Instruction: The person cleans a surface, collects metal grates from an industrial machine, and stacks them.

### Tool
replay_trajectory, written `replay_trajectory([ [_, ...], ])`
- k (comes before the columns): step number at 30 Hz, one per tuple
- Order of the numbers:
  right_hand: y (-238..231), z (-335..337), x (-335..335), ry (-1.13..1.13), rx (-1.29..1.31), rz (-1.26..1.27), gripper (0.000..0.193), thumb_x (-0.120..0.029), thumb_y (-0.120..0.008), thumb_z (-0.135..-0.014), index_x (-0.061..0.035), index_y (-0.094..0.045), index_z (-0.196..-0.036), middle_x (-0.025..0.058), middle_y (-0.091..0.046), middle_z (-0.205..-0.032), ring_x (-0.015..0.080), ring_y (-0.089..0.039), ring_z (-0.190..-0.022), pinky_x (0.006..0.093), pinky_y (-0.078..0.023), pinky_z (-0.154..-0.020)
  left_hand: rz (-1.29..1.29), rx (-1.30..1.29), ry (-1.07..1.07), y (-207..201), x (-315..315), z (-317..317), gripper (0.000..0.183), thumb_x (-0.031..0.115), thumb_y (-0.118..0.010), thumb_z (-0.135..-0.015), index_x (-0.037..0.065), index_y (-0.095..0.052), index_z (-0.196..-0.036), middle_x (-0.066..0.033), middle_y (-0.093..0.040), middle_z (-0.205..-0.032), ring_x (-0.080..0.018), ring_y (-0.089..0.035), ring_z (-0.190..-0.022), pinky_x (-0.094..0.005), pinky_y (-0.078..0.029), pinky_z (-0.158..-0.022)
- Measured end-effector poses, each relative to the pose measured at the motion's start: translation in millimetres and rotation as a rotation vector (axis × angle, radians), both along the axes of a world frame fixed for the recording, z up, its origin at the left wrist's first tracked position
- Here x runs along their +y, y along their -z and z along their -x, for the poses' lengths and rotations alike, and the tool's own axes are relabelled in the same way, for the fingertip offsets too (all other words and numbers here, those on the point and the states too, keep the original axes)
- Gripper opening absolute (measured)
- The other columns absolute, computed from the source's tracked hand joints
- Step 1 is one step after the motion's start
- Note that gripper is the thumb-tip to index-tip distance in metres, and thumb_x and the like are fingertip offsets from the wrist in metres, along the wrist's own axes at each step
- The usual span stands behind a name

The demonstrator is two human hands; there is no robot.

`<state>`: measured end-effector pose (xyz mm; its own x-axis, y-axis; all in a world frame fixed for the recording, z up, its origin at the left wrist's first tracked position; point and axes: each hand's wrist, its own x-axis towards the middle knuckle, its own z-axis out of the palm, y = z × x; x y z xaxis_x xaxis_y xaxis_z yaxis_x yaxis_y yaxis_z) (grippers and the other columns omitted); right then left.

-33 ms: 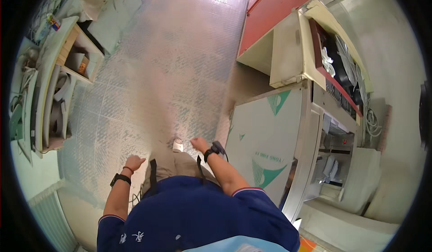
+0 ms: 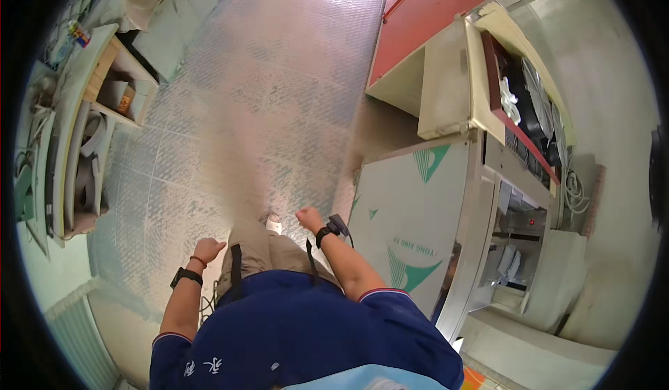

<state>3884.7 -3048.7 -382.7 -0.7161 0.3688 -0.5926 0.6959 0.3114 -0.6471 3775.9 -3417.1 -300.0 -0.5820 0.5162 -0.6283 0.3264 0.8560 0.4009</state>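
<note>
My left hand (image 2: 208,249) hangs in front of me on the left, over the floor beside my trouser leg. Its fingers are curled in, the thumb points inward, and I see nothing held in it. On the other side, my right hand (image 2: 309,217) is closed in a loose fist with no object showing. It is nearest to the stainless steel cabinet (image 2: 408,209), whose side panel carries green printed marks, but does not touch it. Each wrist wears a black band; a small dark device (image 2: 339,225) with a cord sits by the right one.
A patterned, worn floor (image 2: 230,97) runs ahead. Shelves (image 2: 103,38) holding papers and odds and ends line the left. To the right are a red-fronted unit (image 2: 426,31), a cream cabinet (image 2: 446,76) and a dark red tray (image 2: 492,76) with black items. A coiled cable (image 2: 575,191) hangs beyond.
The view has shifted very slightly. Both hands keep almost the same pose and place, and nothing was picked up or put down.
</note>
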Motion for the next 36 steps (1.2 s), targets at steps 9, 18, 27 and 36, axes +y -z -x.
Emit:
replay_trajectory([
  [9,39.6,135.8,107.7,0.315,-0.058,-0.001,0.027,-0.024,-0.062,-0.076,0.0019,-0.064,-0.079,0.0087,-0.063,-0.064,0.0169,-0.059,-0.053,0.0295,-0.047,-0.05,-0.186,-0.175,-0.257,7.3,109.6,182.8,0.04,0.04,-0.064,-0.076,0.001,-0.067,-0.082,-0.0186,-0.065,-0.077,-0.0296,-0.064,-0.073,-0.0358,-0.05,-0.066],
  [18,46.8,258.9,196.4,0.722,-0.161,0.097,0.022,-0.022,-0.061,-0.079,-0.0022,-0.064,-0.086,0.0059,-0.061,-0.068,0.0151,-0.058,-0.056,0.0292,-0.047,-0.048,-0.242,-0.124,-0.183,11.4,205.7,407.4,0.03,0.03,-0.065,-0.078,0.0,-0.063,-0.08,-0.0177,-0.064,-0.081,-0.0305,-0.063,-0.079,-0.0375,-0.049,-0.069],
  [27,68.1,292.0,189.3,0.628,-0.278,0.001,0.022,-0.024,-0.063,-0.076,-0.0025,-0.066,-0.081,0.0088,-0.064,-0.067,0.0151,-0.062,-0.058,0.0288,-0.047,-0.049,0.26,-0.369,0.217,33.8,270.0,422.3,0.035,0.039,-0.065,-0.072,0.004,-0.065,-0.078,-0.0155,-0.063,-0.08,-0.0327,-0.06,-0.08,-0.0418,-0.048,-0.071],
  [36,65.6,283.2,161.6,0.424,-0.408,0.016,0.029,-0.031,-0.06,-0.073,-0.0034,-0.068,-0.078,0.0139,-0.065,-0.07,0.0267,-0.064,-0.067,0.0356,-0.049,-0.067,0.11,-0.349,0.249,55.6,291.0,416.1,0.021,0.025,-0.064,-0.072,0.005,-0.066,-0.077,-0.0187,-0.062,-0.083,-0.0347,-0.06,-0.081,-0.0428,-0.048,-0.071],
])
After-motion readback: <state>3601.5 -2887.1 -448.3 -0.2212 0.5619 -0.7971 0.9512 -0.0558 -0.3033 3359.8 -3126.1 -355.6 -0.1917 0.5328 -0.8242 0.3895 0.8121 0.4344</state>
